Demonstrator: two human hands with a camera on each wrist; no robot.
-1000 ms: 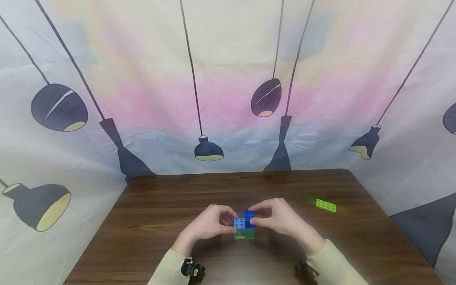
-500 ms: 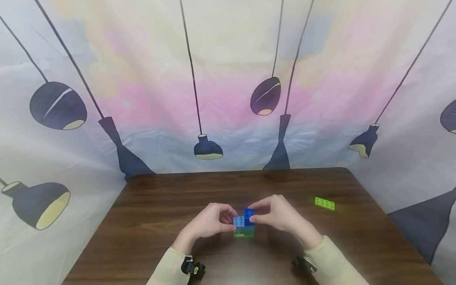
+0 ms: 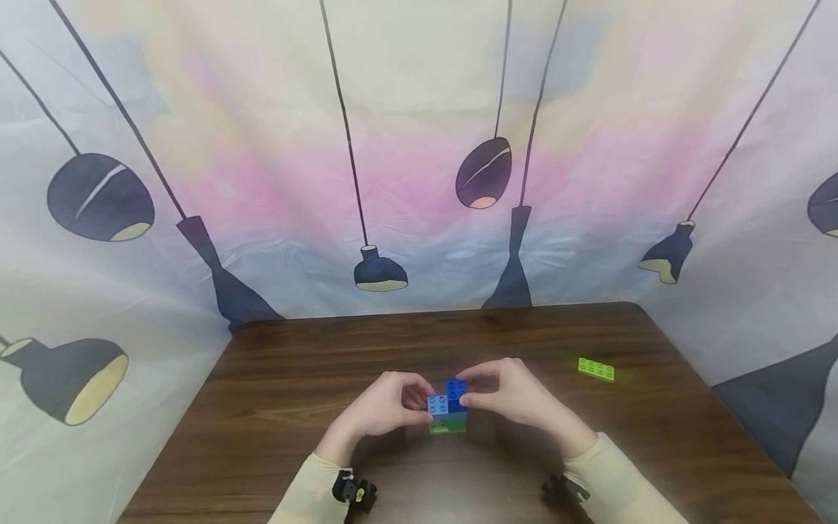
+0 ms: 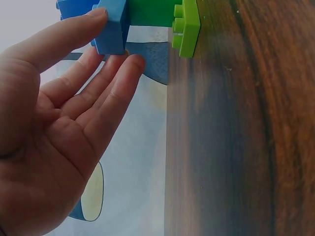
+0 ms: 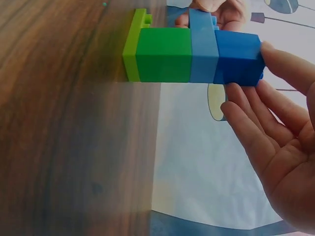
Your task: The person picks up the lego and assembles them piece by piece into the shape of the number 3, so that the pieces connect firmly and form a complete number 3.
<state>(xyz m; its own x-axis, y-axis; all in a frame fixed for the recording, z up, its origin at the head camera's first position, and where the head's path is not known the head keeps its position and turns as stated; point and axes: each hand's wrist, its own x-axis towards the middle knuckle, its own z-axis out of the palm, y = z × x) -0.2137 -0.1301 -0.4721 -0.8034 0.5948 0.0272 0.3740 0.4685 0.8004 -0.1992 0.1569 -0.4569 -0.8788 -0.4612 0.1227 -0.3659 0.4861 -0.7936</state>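
Note:
Between the hands, on the table, stands a small stack of toy building bricks. At its bottom is a lime green plate (image 5: 132, 54), then a green brick (image 5: 163, 55). Across that lies a light blue brick (image 3: 437, 405), jutting out to the left over the plate. A dark blue brick (image 3: 456, 400) tops the right end. My left hand (image 3: 381, 407) pinches the light blue brick's left end between thumb and fingers. My right hand (image 3: 513, 397) holds the dark blue brick, thumb at the near upper edge, fingers on its right and far sides.
A loose lime green plate (image 3: 596, 370) lies studs up toward the right of the brown wooden table (image 3: 294, 364). Behind the table hangs a cloth backdrop (image 3: 406, 145) printed with lamps. Each wrist wears a small black camera.
The head view has shifted slightly. Both hands keep their grip, and the stack looks unchanged.

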